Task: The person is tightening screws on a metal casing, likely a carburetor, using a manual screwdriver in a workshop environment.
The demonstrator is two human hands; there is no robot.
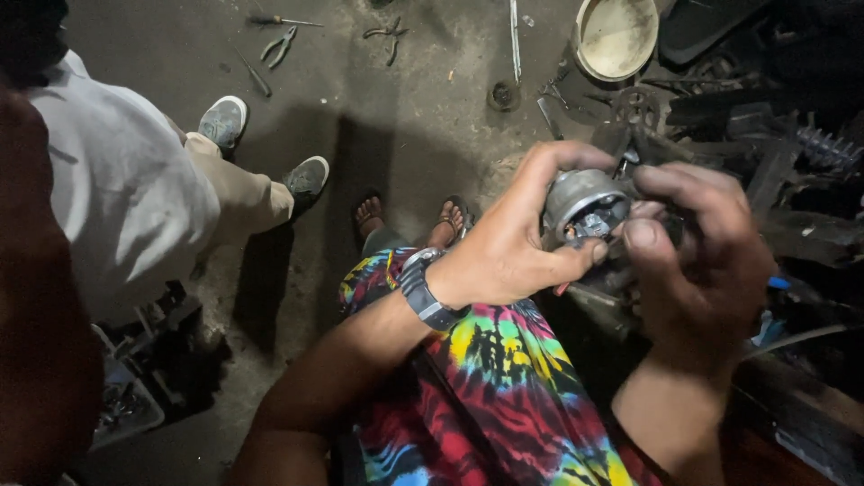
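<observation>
Our left hand (513, 247) and right hand (697, 252) both grip grey metal motor part (583, 202); round pan (616, 36), pliers (279, 45) on dusty concrete floor (414, 117).

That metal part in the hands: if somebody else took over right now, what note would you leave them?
Left hand: wrapped around the grey round metal part, thumb pressing its lower edge; watch on that wrist.
Right hand: fingers at the part's open face, gripping the dark end.
Where: the part is held up over the lap, above the tie-dye shorts, not resting on anything.
Nearby: pliers and a screwdriver on the floor ahead, a round pan, a scrap-metal pile to the right. Another person stands at the left.
Done or left: cannot tell; the part's inside is too dark.
</observation>
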